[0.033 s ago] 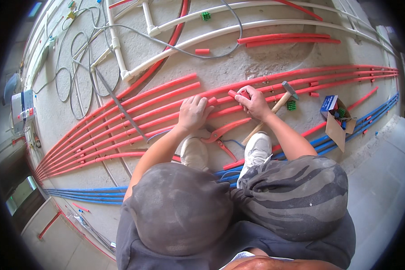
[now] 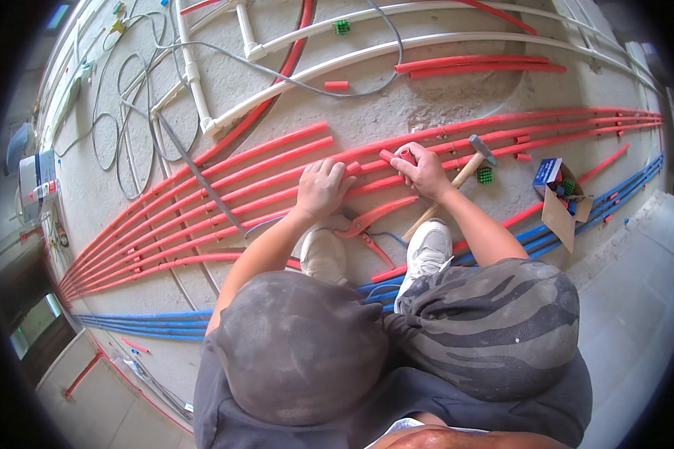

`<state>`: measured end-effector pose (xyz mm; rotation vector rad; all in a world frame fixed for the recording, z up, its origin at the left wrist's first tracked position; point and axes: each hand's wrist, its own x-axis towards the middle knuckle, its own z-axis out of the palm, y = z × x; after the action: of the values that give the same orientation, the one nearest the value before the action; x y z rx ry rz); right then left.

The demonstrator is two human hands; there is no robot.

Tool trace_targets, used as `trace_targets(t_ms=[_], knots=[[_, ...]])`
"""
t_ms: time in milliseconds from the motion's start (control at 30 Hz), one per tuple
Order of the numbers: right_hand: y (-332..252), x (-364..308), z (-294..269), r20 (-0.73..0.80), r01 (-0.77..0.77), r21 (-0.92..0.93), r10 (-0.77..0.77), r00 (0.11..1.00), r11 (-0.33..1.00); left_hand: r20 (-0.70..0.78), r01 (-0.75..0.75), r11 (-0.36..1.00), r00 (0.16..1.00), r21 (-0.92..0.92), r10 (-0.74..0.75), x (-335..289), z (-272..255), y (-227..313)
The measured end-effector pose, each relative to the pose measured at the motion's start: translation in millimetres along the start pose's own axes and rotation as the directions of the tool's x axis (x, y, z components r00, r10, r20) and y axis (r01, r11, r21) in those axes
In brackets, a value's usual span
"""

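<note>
Down on the concrete floor (image 2: pixel 442 90), the left hand (image 2: pixel 323 188) lies flat with fingers spread narrow across the red pipes (image 2: pixel 225 198), pinning them. Just right of it, the right hand (image 2: pixel 424 170) has fingers closed around a short red pipe end (image 2: pixel 397 156). Seemingly a joint is being fitted; next calls for lining that end with its run, red cutters (image 2: pixel 372 222) and hammer (image 2: pixel 457 182) lying near.

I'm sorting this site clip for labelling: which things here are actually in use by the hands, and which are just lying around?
In use:
- left hand, pressing on the red pipes
- right hand, gripping a short red pipe piece

Lying about:
- hammer
- red-handled cutters
- cardboard box
- green clips
- blue pipes
- white pipes
- grey cable
</note>
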<state>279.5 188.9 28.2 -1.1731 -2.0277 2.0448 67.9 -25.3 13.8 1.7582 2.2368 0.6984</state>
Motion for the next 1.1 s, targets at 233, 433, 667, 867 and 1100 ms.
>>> trace_targets(t_ms=[233, 433, 667, 867, 1100], knots=[[-5, -2, -2, 0.004, 0.106, -0.137, -0.106, 0.994, 0.985, 0.01, 0.01, 0.999, 1.0, 0.037, -0.01, 2, -2, 7], [-3, -10, -5, 0.182, 0.049, 0.26, -0.099, 0.978, 0.964, 0.155, 0.453, 0.618, 0.867, -0.643, -0.474, 5, -4, 28], [-16, -14, 20, 0.258, 0.071, 0.224, -0.13, 0.957, 0.972, 0.613, 0.533, -0.304, 0.693, -0.79, -0.379, 37, -21, 72], [-63, -27, 13, 0.366, -0.179, 0.326, 0.05, 0.929, 0.928, 0.574, 0.515, -0.256, 0.7, -0.818, -0.425, 48, -26, 72], [-35, 66, -46, -0.339, -0.007, 0.313, 0.119, 0.933, 0.95, 0.511, 0.46, -0.231, 0.706, -0.858, -0.49, 61, -38, 58]])
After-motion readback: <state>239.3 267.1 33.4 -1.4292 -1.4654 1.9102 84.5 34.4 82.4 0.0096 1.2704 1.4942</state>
